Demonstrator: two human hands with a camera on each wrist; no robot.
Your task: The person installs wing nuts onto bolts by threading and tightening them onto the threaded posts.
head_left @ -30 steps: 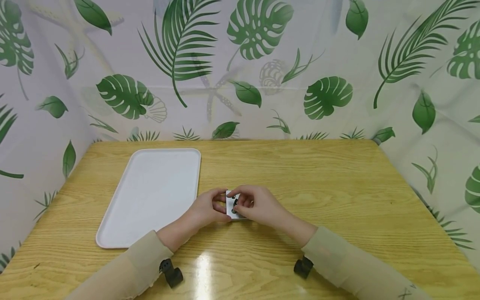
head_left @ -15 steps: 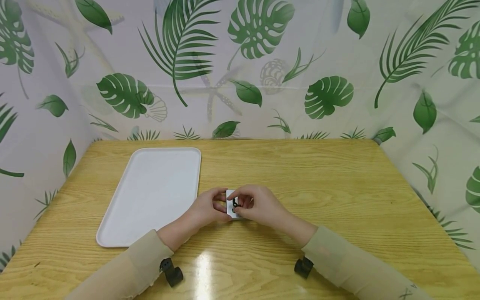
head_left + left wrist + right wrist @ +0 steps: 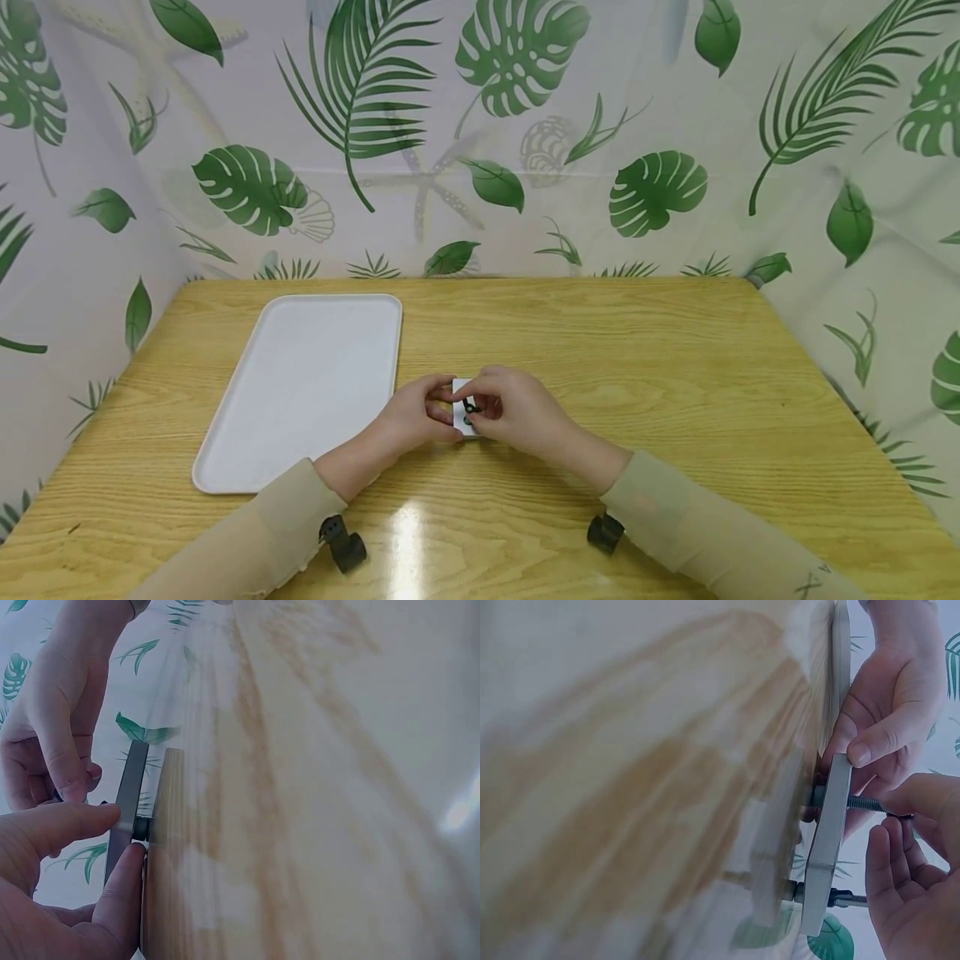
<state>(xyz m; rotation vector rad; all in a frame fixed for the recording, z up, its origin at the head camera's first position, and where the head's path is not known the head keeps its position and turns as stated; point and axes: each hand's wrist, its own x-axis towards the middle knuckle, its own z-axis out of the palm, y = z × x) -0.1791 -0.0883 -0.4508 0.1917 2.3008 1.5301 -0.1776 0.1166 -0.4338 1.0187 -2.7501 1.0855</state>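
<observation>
A small whitish metal plate (image 3: 461, 392) sits near the table's middle, raised on the bolt heads under it. My left hand (image 3: 412, 412) grips its left edge, thumb near and fingers beyond; in the left wrist view the plate (image 3: 129, 787) shows edge-on between thumb and finger. Two threaded bolts pass through it in the right wrist view: one bolt (image 3: 865, 802) reaches to my right fingers, the other carries a dark fitting (image 3: 841, 896). My right hand (image 3: 521, 412) pinches a small dark wing nut (image 3: 469, 407) above the plate, partly hidden by the fingers.
A white rectangular tray (image 3: 315, 375) lies to the left, close behind my left wrist. The wooden table (image 3: 637, 350) extends right and forward to a leaf-patterned cloth (image 3: 420, 200) hung around it.
My right hand has shifted slightly up and its fingers have changed angle; the dark wing nut appears turned. My left hand and the plate stay nearly in place.
</observation>
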